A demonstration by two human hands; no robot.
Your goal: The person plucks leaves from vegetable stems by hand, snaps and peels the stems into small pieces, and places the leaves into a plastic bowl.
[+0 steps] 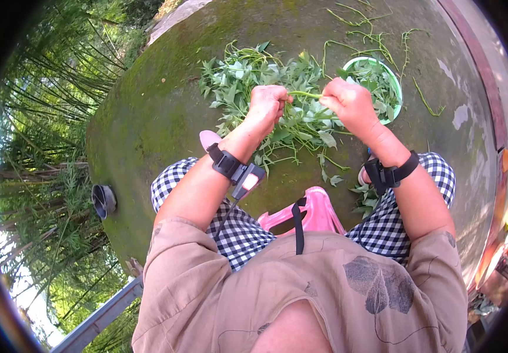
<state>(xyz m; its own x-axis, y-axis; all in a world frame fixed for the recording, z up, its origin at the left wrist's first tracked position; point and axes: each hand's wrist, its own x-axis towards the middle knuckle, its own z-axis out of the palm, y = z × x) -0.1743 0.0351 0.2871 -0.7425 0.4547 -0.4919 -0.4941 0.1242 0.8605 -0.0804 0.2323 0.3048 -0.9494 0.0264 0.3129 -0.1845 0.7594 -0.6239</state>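
Note:
Between my two hands a thin green stem (306, 94) is stretched nearly level. My left hand (268, 106) is closed on its left end, and my right hand (351, 106) pinches the right end between thumb and fingers. Beneath and behind them a wide pile of leafy green stems (236, 79) lies on the ground. Just beyond my right hand stands a round light green basket (400, 94) with picked leaves (377, 82) in it.
Loose bare stems (377, 38) lie scattered on the mossy concrete ground (142, 112) past the basket. A pink plastic stool (318, 212) is between my knees. A dark pot (103, 201) stands at the far left, near bamboo plants.

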